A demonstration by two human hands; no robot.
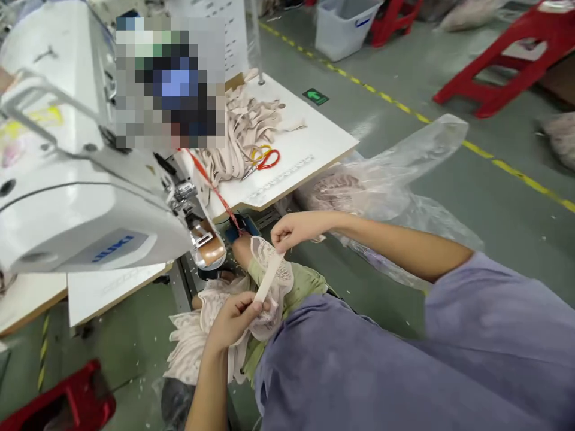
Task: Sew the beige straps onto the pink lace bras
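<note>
One white table (323,140) stands near lace (284,276), above green floor (381,126).

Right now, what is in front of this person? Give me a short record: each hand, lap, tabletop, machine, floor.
Left hand: pinching one end of a pale strip
Right hand: fingers closed at the strip's other end
Lap: pale lace beneath the strip
White tabletop: scissors, heap of beige strips
Machine: white sewing machine, marked JUKI
Floor: clear plastic bag, red stools
</note>
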